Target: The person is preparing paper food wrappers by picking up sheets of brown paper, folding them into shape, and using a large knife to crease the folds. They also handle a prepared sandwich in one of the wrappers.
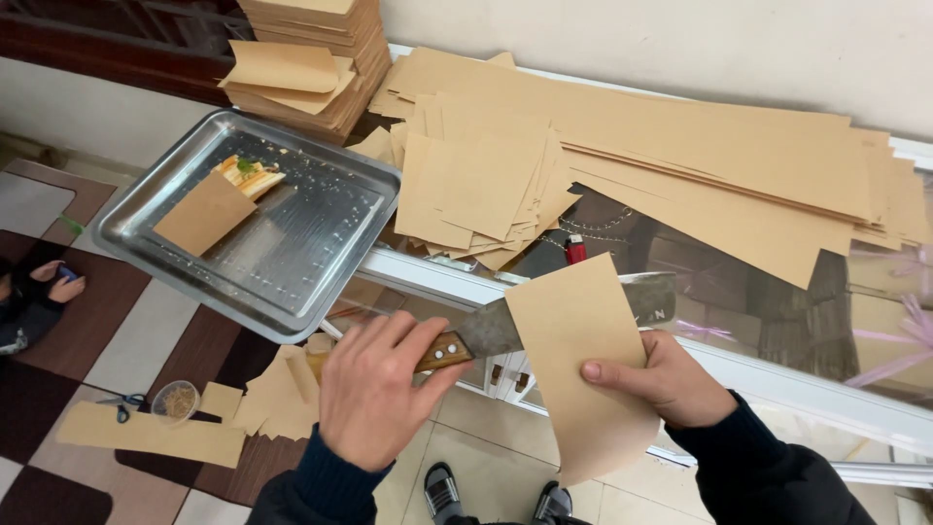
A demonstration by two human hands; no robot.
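My left hand (374,389) grips the wooden handle of a broad steel cleaver (505,326), blade pointing right. My right hand (653,377) holds a brown paper sheet (583,360) folded over the blade, thumb pressed on its face. The blade's far end (656,297) shows past the sheet. Both hands hover over the edge of a glass-topped counter (777,384).
A steel tray (282,228) with a paper piece and food scraps overhangs the counter's left end. Cut paper pieces (486,190), long brown strips (739,165) and a red lighter (575,249) lie on the glass. Paper stacks (311,58) behind. Scraps, scissors (121,403) and another person (34,297) on the floor.
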